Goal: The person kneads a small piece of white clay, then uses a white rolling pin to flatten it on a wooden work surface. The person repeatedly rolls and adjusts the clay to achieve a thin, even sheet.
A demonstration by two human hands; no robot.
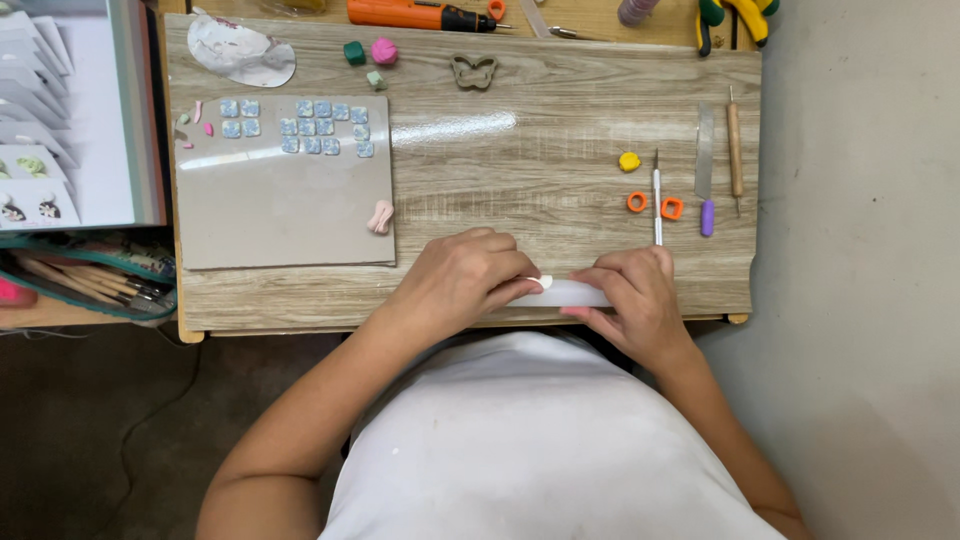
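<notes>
— So, left hand (462,278)?
— Curled palm-down at the near edge of the wooden table (560,180), fingertips pinching the left end of a white roller (572,293).
— And right hand (633,300)?
— Closed over the roller's right end, fingers wrapped on top, thumb tucked under. Lying flat and crosswise, that roller, right at the table's near edge between both hands.
— Just beyond the right hand?
— A thin needle tool (657,200) with a white handle, pointing away, its near end almost touching the knuckles. Beside it, an orange ring cutter (637,201) and an orange square cutter (672,208). Farther up, a yellow clay lump (629,161).
— Further right?
— A flat metal blade (705,152), a short purple piece (707,217) just below it, then a wooden-handled tool (735,150).
— Left of the left hand?
— A grey work tile (285,215), near the wrist. Upon it a pink clay shape (380,217) by the right edge, and rows of small blue squares (322,127) along the far side.
— Beyond that?
— A butterfly cutter (473,71), a pink clay ball (384,51), a green clay cube (354,53) along the far edge.
</notes>
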